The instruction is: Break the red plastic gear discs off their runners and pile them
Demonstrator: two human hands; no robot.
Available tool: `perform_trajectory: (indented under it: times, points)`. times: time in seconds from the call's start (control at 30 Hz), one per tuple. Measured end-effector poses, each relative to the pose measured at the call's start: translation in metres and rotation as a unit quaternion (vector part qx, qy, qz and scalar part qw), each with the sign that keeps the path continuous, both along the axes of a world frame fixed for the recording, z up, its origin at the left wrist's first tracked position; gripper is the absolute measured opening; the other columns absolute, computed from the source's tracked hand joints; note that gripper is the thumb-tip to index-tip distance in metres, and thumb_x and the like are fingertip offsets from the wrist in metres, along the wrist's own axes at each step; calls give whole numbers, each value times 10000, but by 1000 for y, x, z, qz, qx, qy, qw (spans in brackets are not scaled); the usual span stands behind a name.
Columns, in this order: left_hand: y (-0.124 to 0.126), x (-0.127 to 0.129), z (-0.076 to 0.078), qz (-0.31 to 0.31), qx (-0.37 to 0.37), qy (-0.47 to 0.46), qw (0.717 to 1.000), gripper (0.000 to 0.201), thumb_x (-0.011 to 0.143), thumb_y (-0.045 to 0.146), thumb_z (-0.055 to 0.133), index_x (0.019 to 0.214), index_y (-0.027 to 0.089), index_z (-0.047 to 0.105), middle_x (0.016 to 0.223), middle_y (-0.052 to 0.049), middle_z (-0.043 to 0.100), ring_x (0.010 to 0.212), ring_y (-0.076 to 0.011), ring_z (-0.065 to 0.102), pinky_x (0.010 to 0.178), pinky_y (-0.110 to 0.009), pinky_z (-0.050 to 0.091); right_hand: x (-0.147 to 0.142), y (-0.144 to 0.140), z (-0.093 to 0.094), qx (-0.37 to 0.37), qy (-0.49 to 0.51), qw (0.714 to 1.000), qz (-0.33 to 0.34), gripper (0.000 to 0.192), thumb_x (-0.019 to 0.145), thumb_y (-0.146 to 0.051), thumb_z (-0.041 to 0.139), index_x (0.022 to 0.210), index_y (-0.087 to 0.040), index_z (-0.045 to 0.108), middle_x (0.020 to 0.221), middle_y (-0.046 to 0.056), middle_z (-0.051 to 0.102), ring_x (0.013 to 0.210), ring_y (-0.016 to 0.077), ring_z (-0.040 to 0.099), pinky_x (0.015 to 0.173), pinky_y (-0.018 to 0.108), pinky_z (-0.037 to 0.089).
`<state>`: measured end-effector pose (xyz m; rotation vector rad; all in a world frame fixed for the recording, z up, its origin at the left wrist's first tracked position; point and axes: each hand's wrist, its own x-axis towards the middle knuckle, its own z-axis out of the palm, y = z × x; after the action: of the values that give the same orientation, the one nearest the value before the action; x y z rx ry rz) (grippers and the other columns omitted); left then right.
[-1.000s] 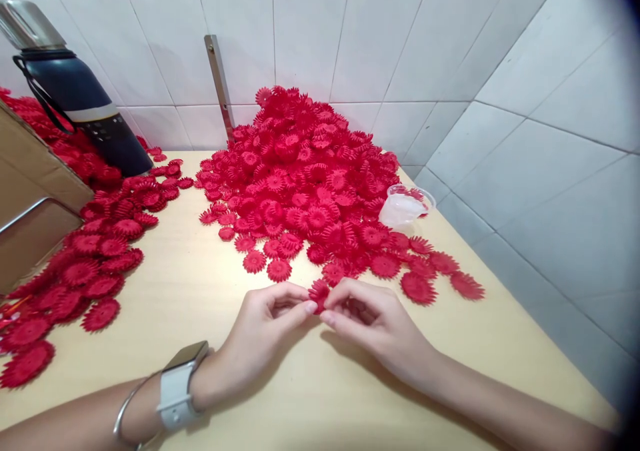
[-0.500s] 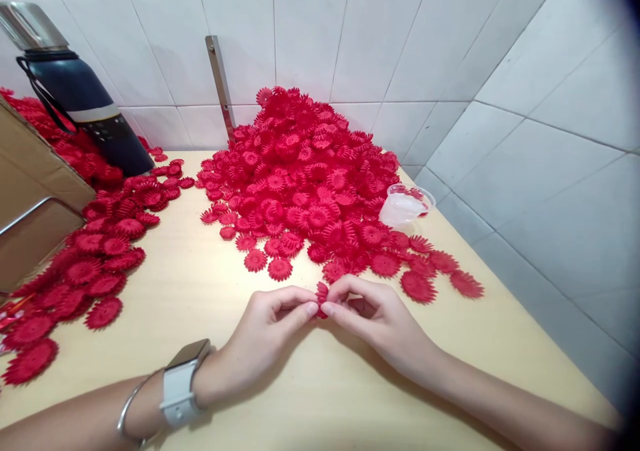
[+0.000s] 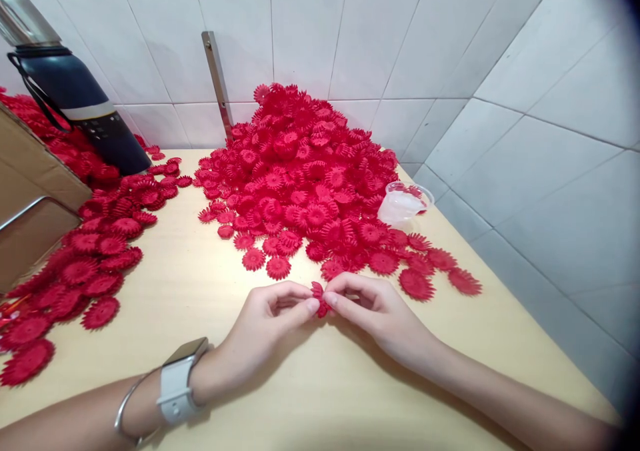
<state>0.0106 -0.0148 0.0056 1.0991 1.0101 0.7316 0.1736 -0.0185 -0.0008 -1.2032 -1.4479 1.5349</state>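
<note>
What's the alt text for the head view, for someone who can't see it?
Two bare hands, left hand and right hand, pinch one small red flower piece between their fingertips above a pale table. Behind it lies a big heap of red flower pieces, with a clear plastic cup at its right edge and a dark flask at back left.

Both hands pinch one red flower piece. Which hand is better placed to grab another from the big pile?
Right, probably. The right hand sits just below loose red pieces at the big pile's edge. The left hand also pinches the red flower piece, with bare table ahead of it.
</note>
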Motion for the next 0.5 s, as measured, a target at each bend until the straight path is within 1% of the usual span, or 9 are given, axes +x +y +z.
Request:
perform_trajectory:
  times: [0.17,0.23,0.3,0.37,0.43,0.5]
  points:
    - [-2,-1,-3,1,-1,-2,1000,72,694,181,633,749,135,635,727,-20,639,688,-119,561,659,-231,434,-2,-1,0,-3,-8,1000,14,162,792,-259,521,676,-148,547,636,-9,540,602,107,490,547,208,377]
    - [-2,0,-3,2,-8,8,1000,74,704,194,622,730,126,633,709,-24,633,666,-117,552,635,-229,425,-3,-3,-2,20,-24,999,24,164,807,-265,497,687,-156,520,649,-3,541,614,118,500,553,218,384]
    - [-2,0,-3,-7,-11,12,1000,87,716,204,608,721,120,629,700,-30,630,657,-121,551,622,-232,418,-2,-3,-5,63,-60,996,20,158,826,-264,463,706,-167,494,655,2,539,611,128,507,546,228,387]
    - [-2,-1,-2,-9,-7,22,1000,83,724,196,594,716,120,625,688,-28,624,646,-119,546,610,-229,409,2,0,-9,110,-109,988,-18,144,833,-261,443,719,-179,473,638,-5,518,575,129,493,515,230,376]
    - [-2,-2,-3,2,-4,37,999,76,727,181,583,696,121,617,669,-20,614,623,-109,533,589,-219,398,11,8,-12,138,-146,975,-95,133,828,-268,444,723,-187,458,628,-12,486,549,124,465,489,227,359]
    - [-2,-3,-4,13,-7,45,999,68,721,171,584,678,124,608,653,-12,605,605,-101,521,568,-210,387,21,18,-15,158,-148,960,-176,143,820,-291,457,719,-190,460,645,-11,465,564,121,444,492,225,354]
